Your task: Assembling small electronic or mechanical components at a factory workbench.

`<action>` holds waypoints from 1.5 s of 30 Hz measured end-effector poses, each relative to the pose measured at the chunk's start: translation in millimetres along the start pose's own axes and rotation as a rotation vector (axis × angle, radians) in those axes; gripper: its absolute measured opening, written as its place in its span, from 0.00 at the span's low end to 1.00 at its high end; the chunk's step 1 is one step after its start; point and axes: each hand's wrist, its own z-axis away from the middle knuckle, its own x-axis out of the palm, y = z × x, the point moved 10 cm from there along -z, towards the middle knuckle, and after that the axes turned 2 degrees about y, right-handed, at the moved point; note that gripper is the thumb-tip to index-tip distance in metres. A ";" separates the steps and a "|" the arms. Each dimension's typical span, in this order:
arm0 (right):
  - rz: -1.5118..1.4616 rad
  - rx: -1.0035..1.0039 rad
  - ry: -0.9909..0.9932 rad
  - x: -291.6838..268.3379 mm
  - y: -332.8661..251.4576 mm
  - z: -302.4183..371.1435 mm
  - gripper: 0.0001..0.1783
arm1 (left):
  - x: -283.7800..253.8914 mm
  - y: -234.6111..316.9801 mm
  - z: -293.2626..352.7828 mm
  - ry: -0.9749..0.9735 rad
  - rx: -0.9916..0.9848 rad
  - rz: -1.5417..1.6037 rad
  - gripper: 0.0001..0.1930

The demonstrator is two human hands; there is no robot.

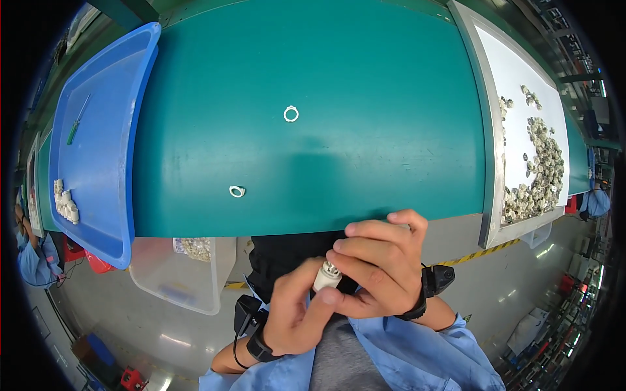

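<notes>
A small white cylindrical fitting [326,279] with a metallic-looking top is held just in front of the bench's near edge. My left hand [297,309] is closed around its lower side, thumb and fingers against the white body. From the right, my right hand [385,264] pinches at its top with thumb and index finger, the other fingers loosely curled. Beyond them on the green bench top [378,130] lie two white rings: one ring [291,114] farther off, another ring [237,191] closer and to the left.
At left, a blue tray [134,143] holds a green-handled screwdriver [75,126] and several white fittings [65,203]. A metal-framed tray [486,124] at right holds a heap of small parts [544,166]. Below the bench's left side sits a translucent bin [218,280].
</notes>
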 end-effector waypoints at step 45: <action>-0.330 0.352 -0.102 54.6 51.0 56.4 0.22 | 10.5 -60.8 -8.5 0.038 -0.424 0.369 0.20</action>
